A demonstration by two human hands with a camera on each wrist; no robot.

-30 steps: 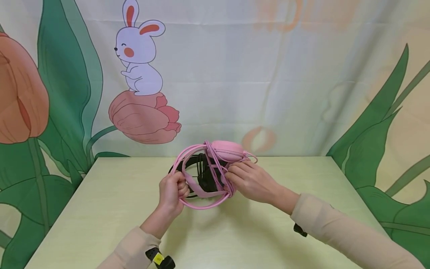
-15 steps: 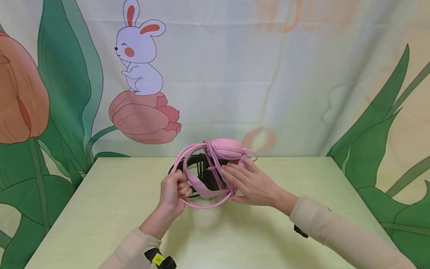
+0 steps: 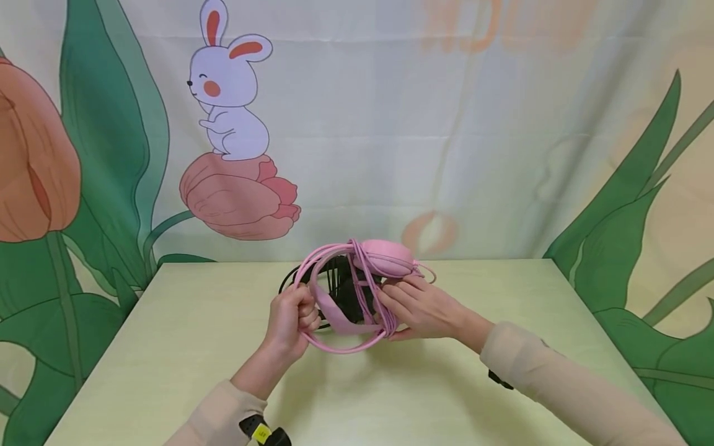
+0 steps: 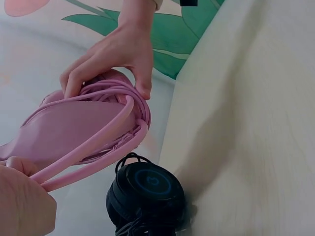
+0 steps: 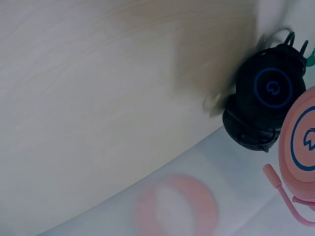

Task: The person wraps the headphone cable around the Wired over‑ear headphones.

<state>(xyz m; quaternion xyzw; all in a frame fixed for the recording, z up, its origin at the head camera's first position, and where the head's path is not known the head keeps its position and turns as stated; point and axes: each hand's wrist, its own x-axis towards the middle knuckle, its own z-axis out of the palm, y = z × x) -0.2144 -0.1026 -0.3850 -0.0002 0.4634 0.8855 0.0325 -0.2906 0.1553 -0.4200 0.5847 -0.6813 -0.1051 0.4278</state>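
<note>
My left hand (image 3: 287, 322) grips the pink headset (image 3: 385, 257) by its headband, holding it above the table. Thin pink cable (image 4: 109, 91) is wound several times about the ear-cup end. At that end my right hand (image 3: 424, 306) holds the headset; in the left wrist view its thumb and fingers reach around the wound cable and ear cup. The right wrist view shows a pink ear cup (image 5: 301, 152) and a short microphone boom (image 5: 275, 179), but no hand. Behind hangs or stands a black headset (image 5: 270, 88), partly hidden by the pink one.
A pale wooden table (image 3: 195, 347) extends in front and to both sides. At its far edge hangs a printed cloth backdrop (image 3: 362, 124) with a rabbit and tulips. The black headset sits close to that far edge.
Half a second ago my right fingers lay straighter over the cable; now they bend at the ear cup. The pink headset has shifted slightly right and down. My left hand keeps its grip.
</note>
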